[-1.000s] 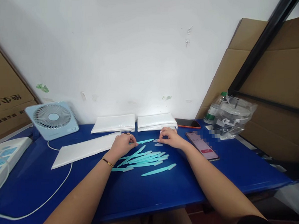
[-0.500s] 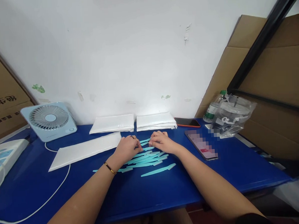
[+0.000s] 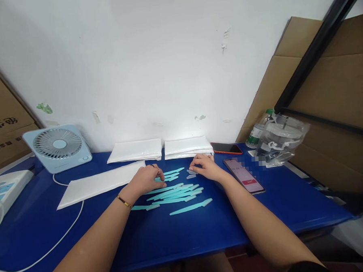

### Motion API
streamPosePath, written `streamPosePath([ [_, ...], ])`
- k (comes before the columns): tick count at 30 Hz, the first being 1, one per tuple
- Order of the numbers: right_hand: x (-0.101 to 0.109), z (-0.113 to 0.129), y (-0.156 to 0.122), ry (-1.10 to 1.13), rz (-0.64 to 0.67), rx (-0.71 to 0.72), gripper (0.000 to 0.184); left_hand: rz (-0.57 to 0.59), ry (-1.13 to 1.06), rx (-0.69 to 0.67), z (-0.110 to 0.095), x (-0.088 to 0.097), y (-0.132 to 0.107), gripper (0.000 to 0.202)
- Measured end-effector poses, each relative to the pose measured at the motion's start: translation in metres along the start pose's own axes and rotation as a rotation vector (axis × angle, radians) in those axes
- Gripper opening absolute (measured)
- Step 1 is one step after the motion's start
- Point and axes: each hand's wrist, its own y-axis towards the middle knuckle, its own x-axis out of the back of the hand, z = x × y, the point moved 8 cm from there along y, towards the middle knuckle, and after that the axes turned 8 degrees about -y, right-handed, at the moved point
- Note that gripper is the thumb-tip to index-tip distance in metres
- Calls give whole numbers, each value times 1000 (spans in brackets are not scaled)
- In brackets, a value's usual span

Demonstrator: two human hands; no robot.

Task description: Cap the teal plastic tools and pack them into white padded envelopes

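Observation:
Several slim teal plastic sticks (image 3: 175,192) lie in a loose heap on the blue table (image 3: 186,229), and one stick (image 3: 191,206) lies apart, nearer me. My left hand (image 3: 145,179), with a ring and a thin bracelet, rests on the table. Its fingers lie loosely over the sticks at the heap's far end (image 3: 169,176) and hold nothing. My right hand (image 3: 205,167) sits just right of the heap. Its fingers are curled, with the tips pinching one of two small pale caps (image 3: 190,172) on the table.
Two stacks of white bags (image 3: 135,150) (image 3: 188,147) lie by the wall, and a long white bag (image 3: 101,183) lies left of my hands. A small fan (image 3: 58,146) and its cable are on the left. Two phones (image 3: 244,180) (image 3: 226,148), a bottle and a clear bag (image 3: 276,141) are on the right.
Half a second ago my hands were together over the heap's far end. They have moved apart: the left is back on the sticks, the right is at the pale caps.

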Motion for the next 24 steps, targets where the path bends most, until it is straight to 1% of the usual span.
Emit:
streamPosePath([
  [2,-2,12,-1,35,9,38,27,93,-17,-6,-3,-8,-4,24],
  [3,-5,20,-2,46,25,66,26,113,-21,0,-3,-11,-4,23],
  [4,-8,29,-2,51,46,94,25,113,-21,4,-4,-14,-4,22],
  [6,-15,42,-2,44,85,139,26,76,-4,-10,-7,-15,-1,21],
  [8,-19,49,-2,36,106,166,27,24,24,-39,-10,-13,2,20],
  [10,-17,45,0,34,92,162,26,-26,59,-48,-11,-9,4,18],
  [15,-1,9,0,-4,-4,15,20,-144,89,25,-2,7,4,16],
  [17,5,4,-2,-13,-21,-7,20,-162,61,36,-1,10,3,19],
  [19,5,10,-5,-7,7,34,19,-134,17,22,-3,7,1,21],
  [22,-7,28,-9,-4,142,132,18,-11,-62,-27,-10,-5,-1,24],
  [24,-16,35,-10,-19,209,152,18,49,-88,-48,-14,-13,-3,27],
])
